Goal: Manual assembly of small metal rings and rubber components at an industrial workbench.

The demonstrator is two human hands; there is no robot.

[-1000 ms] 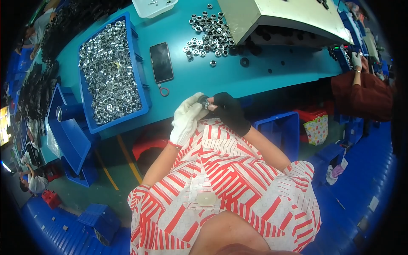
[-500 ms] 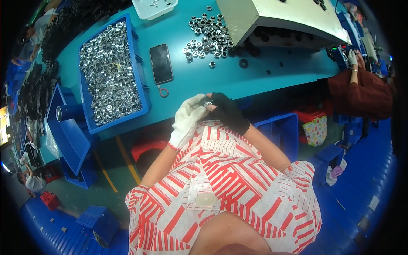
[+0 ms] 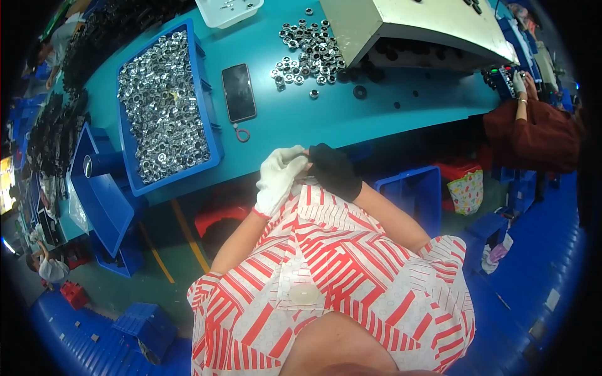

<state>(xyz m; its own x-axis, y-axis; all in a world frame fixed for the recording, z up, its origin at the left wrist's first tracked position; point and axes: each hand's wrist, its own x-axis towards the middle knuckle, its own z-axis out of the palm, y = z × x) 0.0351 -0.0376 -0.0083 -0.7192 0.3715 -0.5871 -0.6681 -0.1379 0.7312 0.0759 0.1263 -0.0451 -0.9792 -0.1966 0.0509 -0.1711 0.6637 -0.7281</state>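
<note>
left hand [image 3: 279,177] and right hand [image 3: 335,171] meet, fingers curled, whether around anything i cannot tell; loose metal rings [image 3: 311,56] lie straight ahead of both

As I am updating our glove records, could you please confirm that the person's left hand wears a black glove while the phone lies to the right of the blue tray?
Not quite: the left hand wears a white glove, not a black one, as the head view shows. The phone does lie to the right of the blue tray.
</note>
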